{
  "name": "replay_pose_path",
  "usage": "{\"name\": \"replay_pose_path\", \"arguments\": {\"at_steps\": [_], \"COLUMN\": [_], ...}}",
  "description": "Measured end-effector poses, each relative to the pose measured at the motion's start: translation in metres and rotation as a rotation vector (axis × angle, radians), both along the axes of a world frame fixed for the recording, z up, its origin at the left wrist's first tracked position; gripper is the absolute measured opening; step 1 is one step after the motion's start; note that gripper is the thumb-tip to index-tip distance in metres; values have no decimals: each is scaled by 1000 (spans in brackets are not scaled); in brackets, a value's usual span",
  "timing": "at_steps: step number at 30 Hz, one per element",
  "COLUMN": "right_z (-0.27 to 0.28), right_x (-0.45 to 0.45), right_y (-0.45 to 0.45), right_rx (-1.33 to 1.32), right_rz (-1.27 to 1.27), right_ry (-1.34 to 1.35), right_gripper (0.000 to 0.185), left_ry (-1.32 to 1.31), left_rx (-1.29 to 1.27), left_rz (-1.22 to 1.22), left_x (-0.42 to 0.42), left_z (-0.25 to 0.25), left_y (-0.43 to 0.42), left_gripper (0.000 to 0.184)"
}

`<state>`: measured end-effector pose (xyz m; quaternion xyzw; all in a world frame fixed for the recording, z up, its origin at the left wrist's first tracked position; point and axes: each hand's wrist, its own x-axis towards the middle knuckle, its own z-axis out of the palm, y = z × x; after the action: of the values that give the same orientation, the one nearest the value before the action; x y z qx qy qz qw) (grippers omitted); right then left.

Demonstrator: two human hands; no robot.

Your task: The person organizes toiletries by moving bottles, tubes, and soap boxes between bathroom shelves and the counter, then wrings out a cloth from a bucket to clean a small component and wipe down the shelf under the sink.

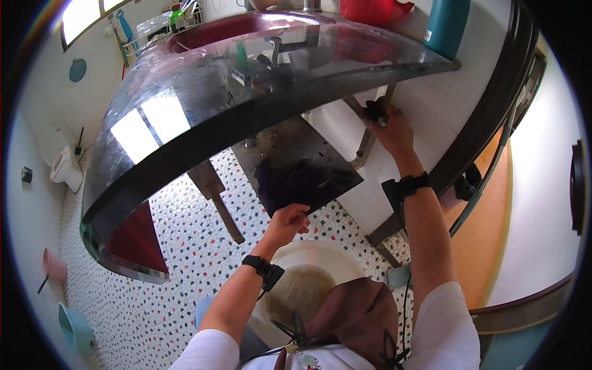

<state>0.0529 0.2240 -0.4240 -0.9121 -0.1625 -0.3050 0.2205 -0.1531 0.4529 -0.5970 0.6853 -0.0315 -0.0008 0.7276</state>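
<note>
My right hand (pixel 395 131) is closed on a small black bunched thing (pixel 375 113), held against the brown support bracket (pixel 361 113) under the counter. Its exact kind is not clear. My left hand (pixel 288 226) has its fingers curled at the near edge of a dark, wet-looking board (pixel 330 161). Whether anything is between those fingers is hidden. On the board, just beyond my left hand, lies a heap of dark purple cloth (pixel 290 185). Below my hands stands a pale tub (pixel 336 256) with cloudy water (pixel 296 290).
A glossy dark counter (pixel 203 92) with a red basin (pixel 216 38) curves overhead. On it stand a teal bottle (pixel 445 28) and a red container (pixel 370 11). A brown leg (pixel 223 213) hangs below. Left are a toilet (pixel 65 166), pink bucket (pixel 54 264) and blue bucket (pixel 75 327).
</note>
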Motion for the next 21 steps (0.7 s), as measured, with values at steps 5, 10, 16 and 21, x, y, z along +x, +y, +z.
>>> {"name": "replay_pose_path", "arguments": {"at_steps": [5,10,16,21], "right_z": [-12,-82,-130,-143], "right_x": [-59,-71,-42,-43], "right_y": [-10,-9,5,4], "right_rx": [177,1,-81,-124], "right_rz": [-35,131,92,167], "right_ry": [95,162,174,238], "right_gripper": [47,44,45,50], "left_ry": [-3,9,38,28], "left_rx": [10,13,-18,68], "left_rz": [-1,12,13,1], "left_x": [2,2,1,4], "left_z": [-4,-4,-3,6], "left_y": [1,0,0,0], "left_gripper": [27,29,28,29]}}
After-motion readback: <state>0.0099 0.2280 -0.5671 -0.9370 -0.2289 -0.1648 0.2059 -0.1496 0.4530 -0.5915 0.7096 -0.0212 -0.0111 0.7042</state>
